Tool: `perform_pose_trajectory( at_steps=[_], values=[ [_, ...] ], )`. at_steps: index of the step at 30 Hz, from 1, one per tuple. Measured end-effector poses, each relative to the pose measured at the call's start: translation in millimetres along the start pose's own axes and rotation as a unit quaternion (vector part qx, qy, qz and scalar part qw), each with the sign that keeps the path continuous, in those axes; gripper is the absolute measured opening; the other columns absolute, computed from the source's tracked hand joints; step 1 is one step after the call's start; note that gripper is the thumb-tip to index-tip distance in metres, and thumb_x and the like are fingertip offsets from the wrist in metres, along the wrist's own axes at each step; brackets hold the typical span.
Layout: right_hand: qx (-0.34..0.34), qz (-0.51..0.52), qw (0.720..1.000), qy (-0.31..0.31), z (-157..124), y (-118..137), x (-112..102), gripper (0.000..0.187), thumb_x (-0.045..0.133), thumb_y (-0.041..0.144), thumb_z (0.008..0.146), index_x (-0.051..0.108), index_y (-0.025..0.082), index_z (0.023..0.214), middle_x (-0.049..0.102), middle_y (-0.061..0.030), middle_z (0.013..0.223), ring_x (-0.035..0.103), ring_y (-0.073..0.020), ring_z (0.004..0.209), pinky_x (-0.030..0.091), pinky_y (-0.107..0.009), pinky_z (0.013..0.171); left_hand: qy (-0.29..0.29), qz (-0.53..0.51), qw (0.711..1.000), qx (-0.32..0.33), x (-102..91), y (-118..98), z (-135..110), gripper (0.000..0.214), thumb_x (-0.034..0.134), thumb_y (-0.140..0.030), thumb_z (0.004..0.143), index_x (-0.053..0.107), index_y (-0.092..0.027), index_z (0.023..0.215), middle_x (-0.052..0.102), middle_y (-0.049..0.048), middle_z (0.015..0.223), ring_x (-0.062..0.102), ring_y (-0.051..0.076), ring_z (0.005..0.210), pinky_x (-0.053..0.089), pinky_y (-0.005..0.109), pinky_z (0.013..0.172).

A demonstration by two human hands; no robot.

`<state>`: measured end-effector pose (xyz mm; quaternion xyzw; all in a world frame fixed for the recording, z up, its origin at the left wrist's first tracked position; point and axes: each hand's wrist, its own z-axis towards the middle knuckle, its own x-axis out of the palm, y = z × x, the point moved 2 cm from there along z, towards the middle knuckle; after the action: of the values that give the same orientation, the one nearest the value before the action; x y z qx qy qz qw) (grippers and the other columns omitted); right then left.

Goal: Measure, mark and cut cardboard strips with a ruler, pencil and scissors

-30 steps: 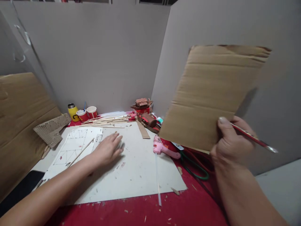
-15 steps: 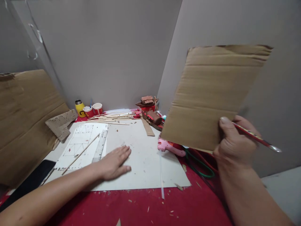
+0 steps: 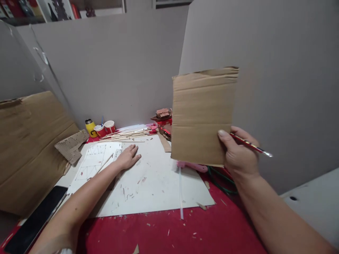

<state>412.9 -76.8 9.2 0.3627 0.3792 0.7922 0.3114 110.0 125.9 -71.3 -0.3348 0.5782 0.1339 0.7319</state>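
cardboard is what you have up in the air: the brown panel stands nearly upright over the right part of the white board, pinched near its lower right corner by your right hand. your thumb presses its face, the other fingers go behind, and a red striped stick juts from the same grip. with so much panel beyond one corner, it could twist or bend at its creases, and loosening your thumb might drop the stick too.

the panel's lower edge overlaps the pink glue gun in view; you can't tell whether they touch. a careless dip could knock the gun or drag its glue stick.

your left hand lies palm down on the board, fingers slightly spread and holding nothing visible. your forearm crosses the drawn sheet, so pulling it back could shift the sheet or the thin wooden stick there.
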Motion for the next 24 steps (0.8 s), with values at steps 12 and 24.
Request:
perform_pose_trajectory(
  at_steps=[12,24],
  values=[
    [-0.071,0.028,0.995,-0.069,14,13,-10,0.021,0.075,0.033,0.060,0.071,0.020,0.076,0.069,-0.0009,0.075,0.059,-0.0158,0.067,0.050,-0.032,0.069,-0.039,-0.077,0.995,0.053,-10.9,-36,-98,0.018,0.048,-0.027,0.095,0.063,-0.018,0.094,0.064,0.0085,0.094,0.059,0.023,0.094,0.048,0.040,0.090],
    [0.027,0.049,0.997,0.060,0,2,3,0.025,0.075,0.039,0.067,0.068,0.022,0.084,0.070,0.0029,0.081,0.062,-0.0132,0.071,0.051,-0.028,0.073,0.027,-0.181,0.980,-0.077,-15.8,-105,-246,0.031,0.047,-0.042,0.097,0.060,-0.023,0.076,0.062,0.0057,0.079,0.056,0.022,0.078,0.046,0.034,0.077]
  ],
)
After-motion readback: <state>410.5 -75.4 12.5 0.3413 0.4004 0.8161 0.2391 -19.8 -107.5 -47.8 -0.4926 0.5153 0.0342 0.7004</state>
